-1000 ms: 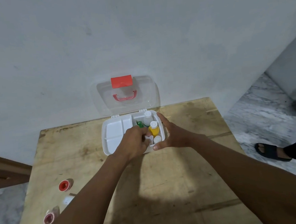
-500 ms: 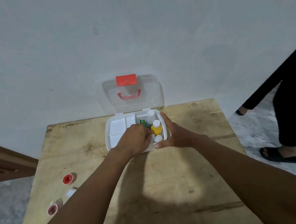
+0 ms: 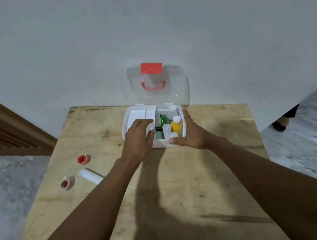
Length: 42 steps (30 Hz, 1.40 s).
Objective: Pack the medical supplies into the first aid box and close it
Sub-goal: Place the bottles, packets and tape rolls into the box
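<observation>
The white first aid box stands open at the table's far edge, its clear lid with a red latch and handle leaning on the wall. Its right compartment holds a yellow bottle, a white bottle, green packets and small white containers. My left hand hovers over the box's front left, fingers apart, holding nothing. My right hand clasps the box's right front corner. On the table at the left lie a red tape roll, a pink tape roll and a white roll.
The wooden table ends at the wall behind the box. A brown wooden frame stands at the left. A person's foot in a dark sandal shows on the marble floor at the right.
My left hand has pulled back out of the right compartment toward the left, leaving a small white container inside. The right hand stays on the box. The person at the right has walked mostly out of view.
</observation>
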### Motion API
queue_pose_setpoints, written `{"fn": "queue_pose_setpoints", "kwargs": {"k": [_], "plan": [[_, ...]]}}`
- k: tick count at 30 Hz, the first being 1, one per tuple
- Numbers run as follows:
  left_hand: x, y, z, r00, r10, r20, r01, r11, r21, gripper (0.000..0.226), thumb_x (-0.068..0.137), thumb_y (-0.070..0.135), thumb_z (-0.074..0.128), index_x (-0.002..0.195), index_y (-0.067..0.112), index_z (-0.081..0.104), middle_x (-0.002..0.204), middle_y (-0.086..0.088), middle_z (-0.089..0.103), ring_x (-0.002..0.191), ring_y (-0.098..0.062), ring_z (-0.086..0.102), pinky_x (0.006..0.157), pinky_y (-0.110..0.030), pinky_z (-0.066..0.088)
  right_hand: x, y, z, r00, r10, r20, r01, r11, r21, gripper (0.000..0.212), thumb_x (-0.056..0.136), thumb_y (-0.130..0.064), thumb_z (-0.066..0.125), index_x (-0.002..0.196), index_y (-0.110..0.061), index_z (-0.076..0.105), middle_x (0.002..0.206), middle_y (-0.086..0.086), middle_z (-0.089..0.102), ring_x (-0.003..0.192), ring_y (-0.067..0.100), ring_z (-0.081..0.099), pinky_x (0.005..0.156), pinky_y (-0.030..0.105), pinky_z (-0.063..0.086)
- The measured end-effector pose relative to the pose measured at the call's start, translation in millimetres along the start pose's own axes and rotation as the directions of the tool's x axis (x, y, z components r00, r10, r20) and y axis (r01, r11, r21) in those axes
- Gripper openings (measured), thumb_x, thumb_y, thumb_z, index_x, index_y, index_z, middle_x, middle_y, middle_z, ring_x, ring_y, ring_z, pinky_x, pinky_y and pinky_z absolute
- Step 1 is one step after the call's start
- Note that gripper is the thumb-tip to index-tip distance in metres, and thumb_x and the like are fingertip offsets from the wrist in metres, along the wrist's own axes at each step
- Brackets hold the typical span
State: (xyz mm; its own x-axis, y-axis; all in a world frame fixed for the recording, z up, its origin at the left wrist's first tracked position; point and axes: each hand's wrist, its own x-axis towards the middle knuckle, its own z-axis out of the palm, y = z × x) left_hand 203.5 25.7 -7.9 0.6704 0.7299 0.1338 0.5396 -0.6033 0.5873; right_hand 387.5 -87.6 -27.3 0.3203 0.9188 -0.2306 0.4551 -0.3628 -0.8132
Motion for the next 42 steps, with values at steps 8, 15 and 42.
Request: {"fn": "queue_pose_setpoints", "kwargs": {"k": [8,15,42], "plan": [[-62,-40,-24,0.963,-0.141,-0.23,0.148,0.989,0.015,0.029,0.088,0.002,0.06,0.115,0.009,0.069,0.115,-0.006,0.065,0.093,-0.022,0.066,0.08,-0.026,0.048,4,3,8,1.0,-0.003,0.024,0.003,1.0,-0.025,0.134,0.06,-0.067,0.081,0.15,-0.04,-0.014,0.159,-0.016,0.02,0.143,0.011,0.033,0.114,0.045,0.037],[-103,-105,-56,0.919,-0.356,-0.168,0.374,0.923,0.091,0.03,0.09,0.008,0.057,0.119,0.009,0.066,0.121,-0.011,0.062,0.101,-0.03,0.065,0.086,-0.039,0.051,5,3,24,0.997,0.055,-0.051,-0.054,0.998,0.016,0.121,0.081,-0.027,0.078,0.153,-0.021,-0.019,0.163,-0.006,0.002,0.147,0.015,0.018,0.116,0.029,0.022],[-102,-109,-65,0.894,-0.43,0.125,0.445,0.826,-0.345,0.06,0.082,0.01,0.069,0.133,0.032,0.045,0.086,0.004,0.061,0.085,-0.015,0.064,0.069,-0.036,0.058,-5,-21,16,0.996,0.084,-0.043,-0.081,0.995,0.056,0.117,0.065,-0.039,0.083,0.153,-0.029,0.006,0.147,-0.017,0.02,0.137,0.009,0.03,0.115,0.036,0.031]]}}
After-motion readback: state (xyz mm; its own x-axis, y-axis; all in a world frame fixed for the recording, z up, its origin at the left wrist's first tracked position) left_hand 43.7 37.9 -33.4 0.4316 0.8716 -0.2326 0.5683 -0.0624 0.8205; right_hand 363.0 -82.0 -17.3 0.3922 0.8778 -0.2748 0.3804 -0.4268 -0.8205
